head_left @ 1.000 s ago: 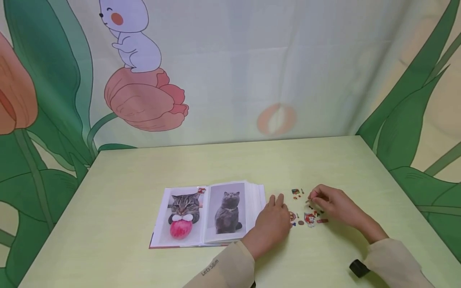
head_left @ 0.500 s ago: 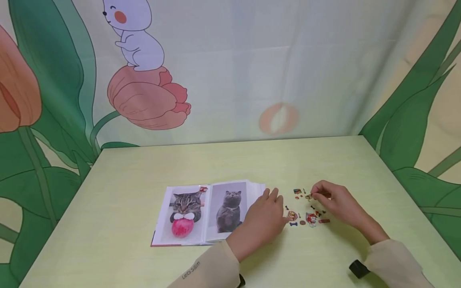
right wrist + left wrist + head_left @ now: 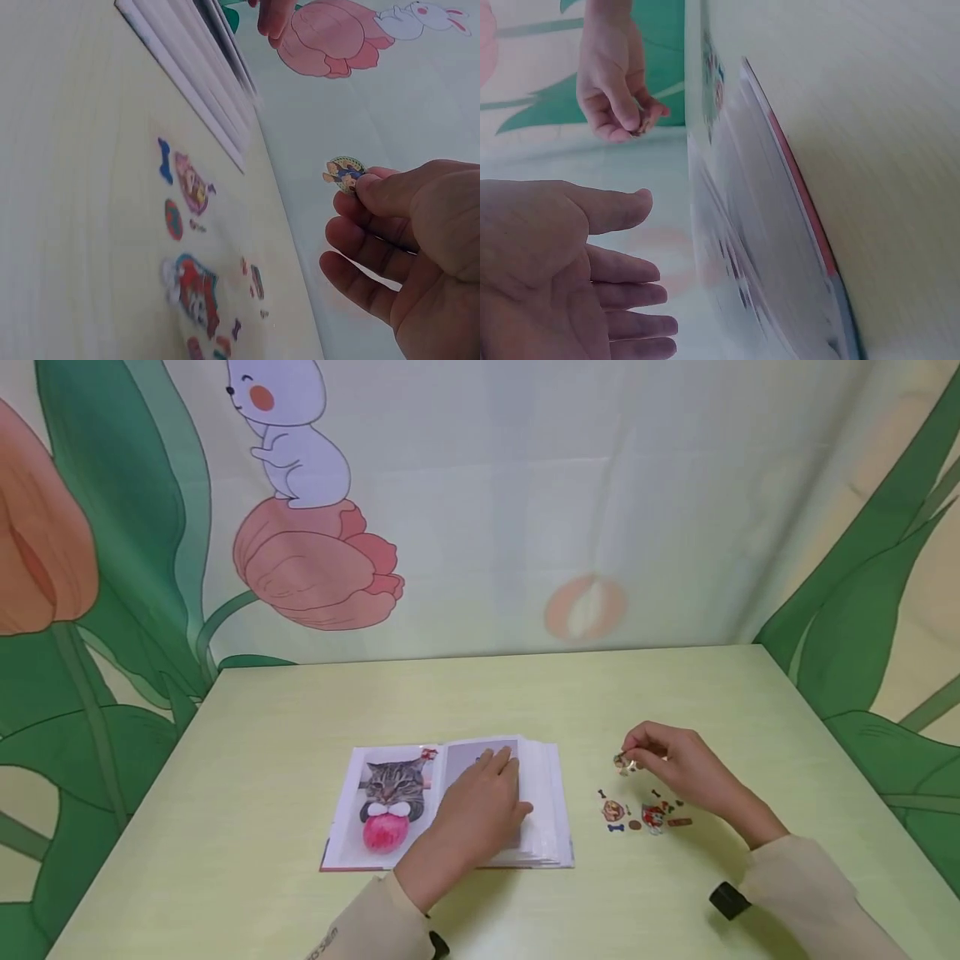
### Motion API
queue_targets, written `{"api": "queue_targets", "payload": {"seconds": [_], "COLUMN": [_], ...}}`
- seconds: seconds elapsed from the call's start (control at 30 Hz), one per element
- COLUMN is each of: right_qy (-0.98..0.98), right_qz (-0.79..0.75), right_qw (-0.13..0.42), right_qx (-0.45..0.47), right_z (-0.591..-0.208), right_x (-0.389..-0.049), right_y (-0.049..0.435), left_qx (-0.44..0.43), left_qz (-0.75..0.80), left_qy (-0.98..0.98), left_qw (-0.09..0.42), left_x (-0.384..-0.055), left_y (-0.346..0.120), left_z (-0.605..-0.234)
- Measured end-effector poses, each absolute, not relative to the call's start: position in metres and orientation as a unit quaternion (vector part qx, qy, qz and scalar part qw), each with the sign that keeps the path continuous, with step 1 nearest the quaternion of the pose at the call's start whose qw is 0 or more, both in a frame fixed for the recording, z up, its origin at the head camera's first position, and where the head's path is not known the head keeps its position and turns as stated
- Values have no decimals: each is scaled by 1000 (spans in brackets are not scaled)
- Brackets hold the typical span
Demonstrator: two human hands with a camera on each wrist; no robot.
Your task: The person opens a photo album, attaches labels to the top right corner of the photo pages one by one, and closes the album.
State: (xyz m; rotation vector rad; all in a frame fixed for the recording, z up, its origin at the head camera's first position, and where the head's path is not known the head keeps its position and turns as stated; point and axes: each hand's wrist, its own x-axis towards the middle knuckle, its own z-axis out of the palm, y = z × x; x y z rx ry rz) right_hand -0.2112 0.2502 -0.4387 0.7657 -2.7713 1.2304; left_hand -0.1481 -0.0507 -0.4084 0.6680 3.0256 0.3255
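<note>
An album (image 3: 551, 802) lies spread on the table, with a tabby cat photo (image 3: 393, 783) on its left page. My left hand (image 3: 480, 810) is over the right page and hides most of the photo there. Its fingers are extended, and the left wrist view shows this hand (image 3: 562, 277) apart from the pages. Between thumb and index finger my right hand (image 3: 675, 764) pinches a small round sticker (image 3: 346, 175) with a cartoon figure, held above the table. Below it lie several small stickers, among them a red-and-white cartoon dog (image 3: 652, 818) and a blue bone (image 3: 616, 828).
The pale yellow-green table (image 3: 262, 760) ends at a fabric backdrop (image 3: 480, 527) with a rabbit and tulips. Bare tabletop surrounds the album on the left and behind. A black wrist strap (image 3: 729, 900) is at my right cuff.
My left hand has moved left from beside the album's right edge to over the right page. The right hand has lifted the round sticker up and slightly left, away from the other stickers.
</note>
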Motion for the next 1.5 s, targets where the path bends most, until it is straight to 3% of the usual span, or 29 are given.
{"api": "queue_targets", "payload": {"seconds": [0.37,0.8,1.5], "right_qy": [-875,-855,-852], "right_qz": [408,418,411], "right_qw": [-21,-32,-59], "right_qx": [261,304,320], "right_z": [-426,-422,-429], "right_x": [-225,-251,-266], "right_y": [214,163,123], "left_qx": [213,233,260], "left_qz": [138,128,71], "left_qy": [966,958,957], "left_qw": [51,110,109], "left_x": [-146,-145,-146], "left_y": [-75,-70,-71], "left_z": [-413,-423,-423]}}
